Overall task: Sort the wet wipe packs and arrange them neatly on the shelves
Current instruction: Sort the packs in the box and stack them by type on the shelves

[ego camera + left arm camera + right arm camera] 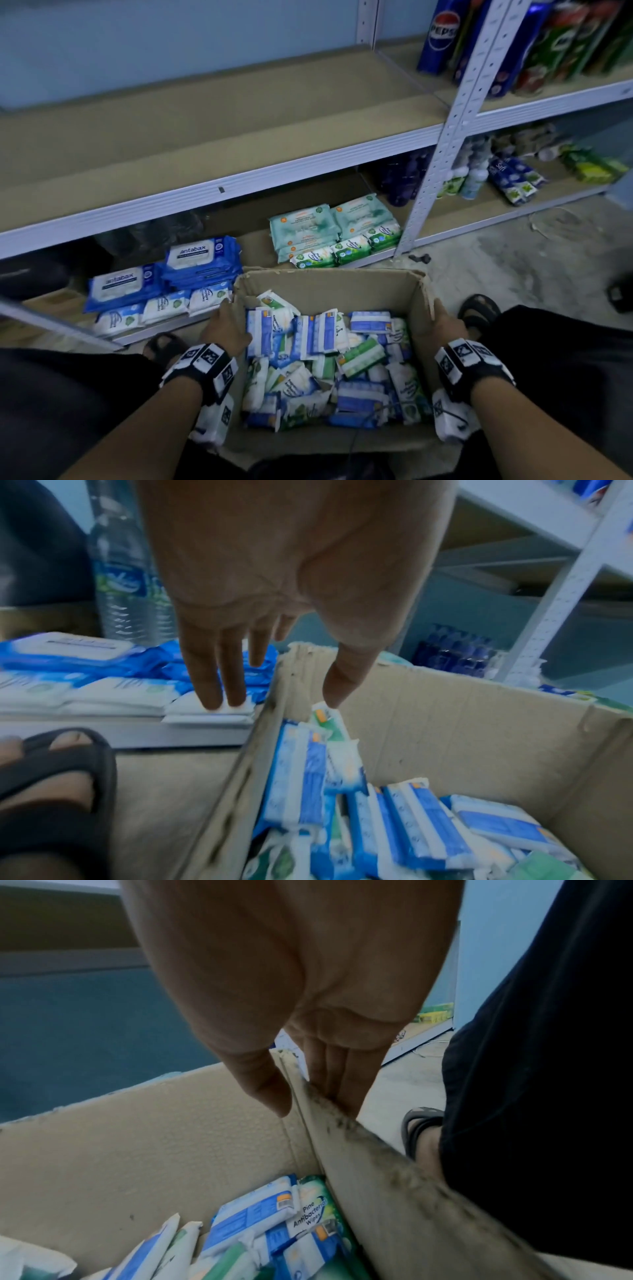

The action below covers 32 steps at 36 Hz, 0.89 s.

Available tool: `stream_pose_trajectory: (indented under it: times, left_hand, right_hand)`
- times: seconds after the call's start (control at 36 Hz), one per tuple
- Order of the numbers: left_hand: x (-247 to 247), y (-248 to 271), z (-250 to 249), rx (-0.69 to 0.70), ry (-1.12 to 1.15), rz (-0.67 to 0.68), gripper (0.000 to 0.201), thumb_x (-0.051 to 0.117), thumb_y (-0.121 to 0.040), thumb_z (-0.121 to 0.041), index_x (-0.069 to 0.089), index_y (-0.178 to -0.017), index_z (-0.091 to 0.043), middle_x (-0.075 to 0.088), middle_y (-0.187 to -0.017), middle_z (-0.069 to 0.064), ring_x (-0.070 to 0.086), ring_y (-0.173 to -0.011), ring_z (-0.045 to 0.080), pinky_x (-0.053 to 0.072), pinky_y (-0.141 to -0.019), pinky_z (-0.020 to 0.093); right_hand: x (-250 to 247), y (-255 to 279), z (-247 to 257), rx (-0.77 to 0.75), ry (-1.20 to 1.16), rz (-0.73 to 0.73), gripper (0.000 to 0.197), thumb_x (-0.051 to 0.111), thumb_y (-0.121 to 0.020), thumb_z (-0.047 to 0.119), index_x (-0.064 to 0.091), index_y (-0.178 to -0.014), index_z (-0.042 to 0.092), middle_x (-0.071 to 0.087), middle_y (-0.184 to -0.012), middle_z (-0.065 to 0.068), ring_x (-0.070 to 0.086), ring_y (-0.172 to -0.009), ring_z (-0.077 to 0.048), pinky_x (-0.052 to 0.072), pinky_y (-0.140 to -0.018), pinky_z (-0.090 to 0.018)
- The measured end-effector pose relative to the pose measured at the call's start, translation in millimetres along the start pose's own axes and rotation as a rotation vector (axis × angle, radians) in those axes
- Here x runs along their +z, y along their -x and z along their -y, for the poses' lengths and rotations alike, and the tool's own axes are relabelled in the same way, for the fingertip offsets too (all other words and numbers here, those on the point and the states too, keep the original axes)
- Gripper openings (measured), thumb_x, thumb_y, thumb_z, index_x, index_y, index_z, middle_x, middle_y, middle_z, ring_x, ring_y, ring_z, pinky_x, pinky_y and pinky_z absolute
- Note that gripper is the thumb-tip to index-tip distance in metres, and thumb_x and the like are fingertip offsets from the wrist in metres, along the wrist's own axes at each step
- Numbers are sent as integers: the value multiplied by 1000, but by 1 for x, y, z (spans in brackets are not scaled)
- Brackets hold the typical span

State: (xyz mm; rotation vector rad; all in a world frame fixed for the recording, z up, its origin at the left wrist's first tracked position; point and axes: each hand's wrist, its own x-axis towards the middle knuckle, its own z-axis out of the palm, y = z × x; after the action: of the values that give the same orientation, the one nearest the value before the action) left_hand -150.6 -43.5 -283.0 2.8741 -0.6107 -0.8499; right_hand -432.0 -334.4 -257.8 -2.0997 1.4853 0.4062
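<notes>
An open cardboard box [329, 284] stands on the floor between my knees, full of jumbled small wet wipe packs [329, 363] in blue, white and green. My left hand [226, 329] straddles the box's left wall [270, 723], thumb [335, 691] inside and fingers [212, 691] outside. My right hand [445, 318] pinches the right wall [342, 1137], thumb inside, fingers pressed on the outside. On the bottom shelf lie stacked blue antabax packs [198, 260], a row of small white packs [164, 305], teal packs [305, 222] and green-and-white packs [346, 250].
The wide middle shelf [205, 137] is bare board. A grey perforated post [431, 164] splits the racks; Pepsi bottles [442, 34] and small bottles [472, 178] fill the right bay. My sandalled feet [479, 308] flank the box. A water bottle [120, 569] stands behind the blue packs.
</notes>
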Motion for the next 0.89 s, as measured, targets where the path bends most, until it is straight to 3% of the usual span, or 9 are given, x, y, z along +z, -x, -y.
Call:
stream_pose_trajectory:
  times: [0.03,0.08,0.14,0.25,0.39,0.47,0.58,0.78,0.89]
  left_hand:
    - [3,1,3,-38,31,39,89,66,-88,-36,13,-153,-8,40,-148,17,49,-128,34,46,-97,37]
    - [7,6,7,-85,-14,116,74,62,-93,-35,24,-148,-5,47,-143,16,52,-125,32,46,-94,34]
    - [7,10,7,-74,-70,161,56,57,-96,-34,37,-141,-8,51,-141,13,54,-123,30,45,-92,32]
    - [6,5,4,-47,-129,142,35,51,-97,-27,49,-127,-8,58,-131,15,58,-116,31,46,-88,31]
    - [9,0,-1,-31,-218,106,29,48,-97,-20,51,-124,-8,60,-125,15,60,-112,31,48,-87,35]
    - [9,-1,-4,-11,-237,96,27,48,-97,-21,53,-121,-10,61,-124,14,60,-112,31,49,-87,37]
    - [5,2,-4,-13,-195,73,26,50,-96,-27,53,-117,-11,63,-119,15,61,-107,33,49,-84,36]
    - [-1,12,-5,14,-204,81,32,53,-96,-24,49,-121,-5,60,-122,17,59,-112,32,45,-81,33]
    - [-2,25,5,32,-148,110,31,55,-94,-22,48,-116,-2,59,-120,20,58,-109,35,40,-73,31]
  right_hand:
    - [-2,2,-3,2,-22,-19,59,49,-98,41,32,-151,20,62,-125,-18,60,-111,-36,49,-88,-36]
    - [-4,11,-8,-30,-45,-82,54,40,-93,67,65,-113,25,70,-102,-9,64,-91,-34,51,-78,-32]
    - [-5,16,-11,-51,-27,-109,67,29,-89,77,70,-88,24,65,-78,-3,59,-73,-30,46,-69,-27]
    - [-10,12,-6,-100,47,-12,37,43,-100,44,73,-103,22,71,-101,-14,64,-94,-36,46,-75,-31]
    - [-4,-3,-10,-85,33,65,30,45,-100,36,62,-125,31,67,-122,-12,60,-111,-36,37,-79,-24]
    - [-2,-13,-9,-53,8,105,34,47,-101,30,57,-133,26,60,-132,-16,54,-121,-38,37,-86,-26]
    - [2,-20,-7,-63,69,116,35,51,-98,30,59,-132,27,66,-122,-14,61,-109,-36,49,-87,-30]
    - [-2,-21,-9,-111,-5,87,23,52,-97,34,70,-108,24,64,-89,-10,56,-75,-31,49,-73,-31]
    - [-3,-23,0,-159,-1,75,27,49,-97,39,71,-95,24,70,-96,-12,61,-77,-34,47,-71,-31]
